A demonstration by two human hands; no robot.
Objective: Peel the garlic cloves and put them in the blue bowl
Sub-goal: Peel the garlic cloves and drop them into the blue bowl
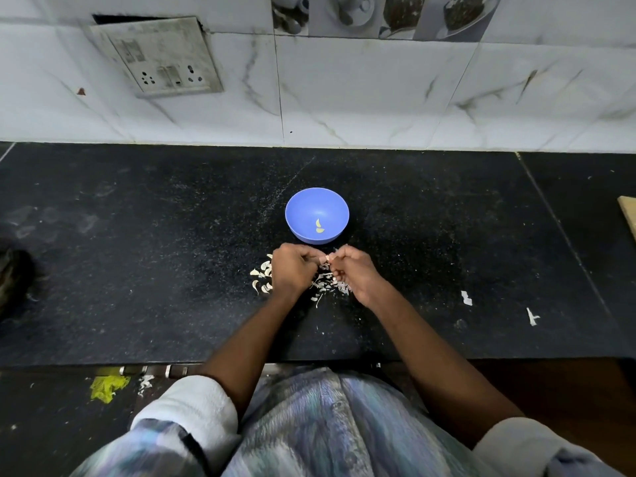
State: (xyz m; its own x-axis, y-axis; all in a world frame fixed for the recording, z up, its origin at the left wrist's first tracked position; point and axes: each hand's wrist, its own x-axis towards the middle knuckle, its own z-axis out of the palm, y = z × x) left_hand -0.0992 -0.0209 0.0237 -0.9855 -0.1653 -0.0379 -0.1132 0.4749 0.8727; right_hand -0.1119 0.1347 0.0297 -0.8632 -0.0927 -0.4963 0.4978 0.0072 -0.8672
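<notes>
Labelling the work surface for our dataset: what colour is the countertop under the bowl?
Black with fine pale speckles; the countertop shows best in the head view.

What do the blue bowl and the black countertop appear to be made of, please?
The blue bowl looks like plastic: one even matte colour with only a soft sheen. The black countertop looks like polished granite or a similar stone: dark, finely speckled, with a seam between slabs. Neither is certain from sight alone.

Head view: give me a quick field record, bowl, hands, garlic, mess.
bowl: blue bowl, upright on the black counter, just beyond the hands
bowl contents: two peeled cloves
left hand: fingers curled, pinching the clove
right hand: fingers curled, pinching the same clove
unpeeled cloves: pile beside left hand
peel scraps: scattered under the hands
</notes>
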